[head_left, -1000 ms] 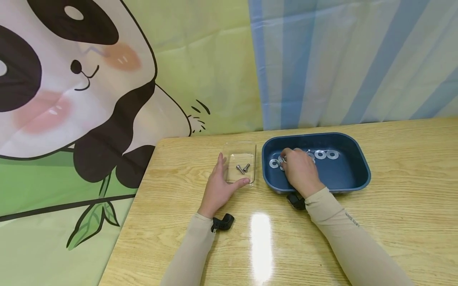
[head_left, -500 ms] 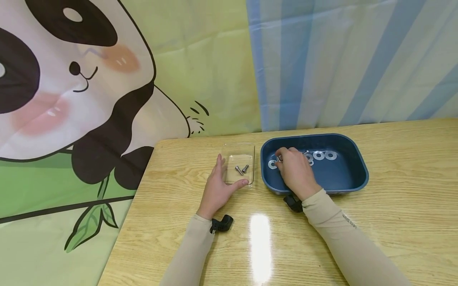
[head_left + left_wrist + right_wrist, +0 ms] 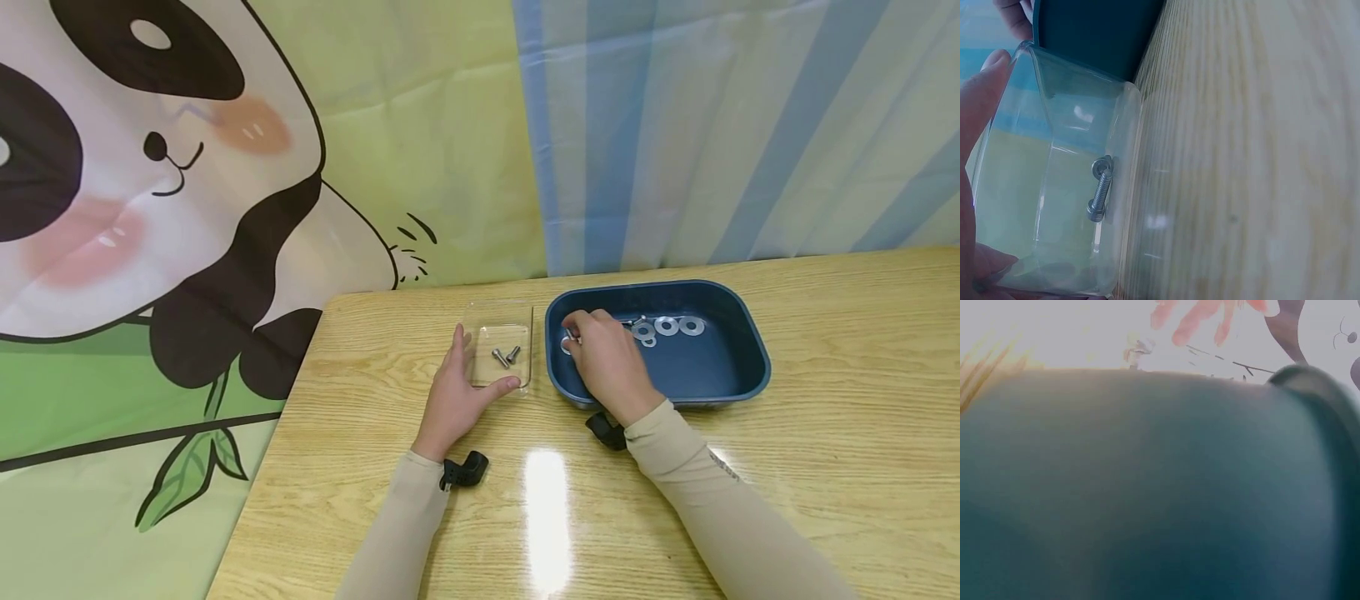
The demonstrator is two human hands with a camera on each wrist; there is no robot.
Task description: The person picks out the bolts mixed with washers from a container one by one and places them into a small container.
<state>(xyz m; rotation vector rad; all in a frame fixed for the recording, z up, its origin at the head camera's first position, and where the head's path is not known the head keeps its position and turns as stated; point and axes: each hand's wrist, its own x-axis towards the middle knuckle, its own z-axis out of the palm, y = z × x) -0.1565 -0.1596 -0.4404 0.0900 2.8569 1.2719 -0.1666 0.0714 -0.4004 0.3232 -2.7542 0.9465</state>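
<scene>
A clear plastic box [image 3: 504, 333] stands on the table with two bolts [image 3: 1100, 187] lying crossed inside it. My left hand [image 3: 456, 404] holds this box, thumb at its near edge and fingers along its left side. To the right is a dark blue tray [image 3: 712, 367]. Over its left end, my right hand [image 3: 611, 358] reaches in and pinches a small silver bolt [image 3: 572, 335] between thumb and forefinger. One washer [image 3: 566, 345] shows right by those fingertips. In the right wrist view the tray wall [image 3: 1147, 487] fills most of the picture and hides the fingertips.
Several flat washers [image 3: 667, 326] lie along the back of the tray, with a smaller ring [image 3: 648, 342] beside them. A patterned curtain [image 3: 450, 150] hangs behind the wooden table [image 3: 360, 500]. The box and tray stand close together with a narrow gap.
My right hand has shifted left inside the tray, uncovering more of the washers behind it. The left hand and the box have stayed in place.
</scene>
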